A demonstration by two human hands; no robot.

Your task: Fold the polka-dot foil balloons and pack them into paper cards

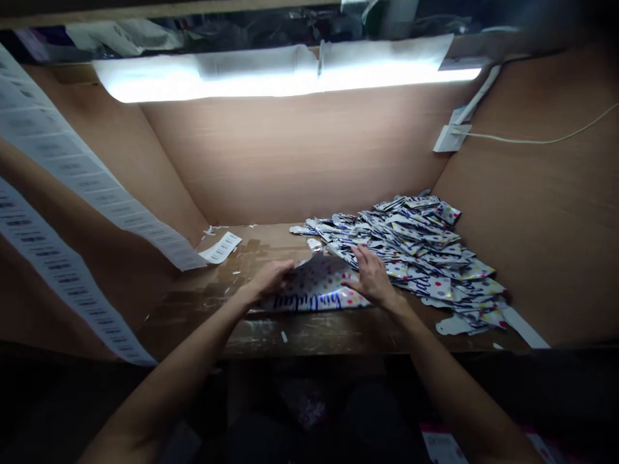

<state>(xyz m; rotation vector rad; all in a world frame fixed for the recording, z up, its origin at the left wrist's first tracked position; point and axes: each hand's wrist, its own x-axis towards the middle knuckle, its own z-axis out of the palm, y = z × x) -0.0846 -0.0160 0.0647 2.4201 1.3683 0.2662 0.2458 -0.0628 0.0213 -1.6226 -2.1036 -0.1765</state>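
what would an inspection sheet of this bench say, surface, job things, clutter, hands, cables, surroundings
surface: wooden bench top, scratched and worn, with patches of brown tape
job's things: polka-dot foil sheet printed with blue script, under both hands; pile of foil pieces in the same print to its right
clutter: barcode label and small white scraps on the bench
hands: left hand curled on the sheet's raised edge; right hand spread on the sheet
cables: thin white cable along the right wall
surroundings: brown board walls, strip light overhead, barcode label strips hanging at left
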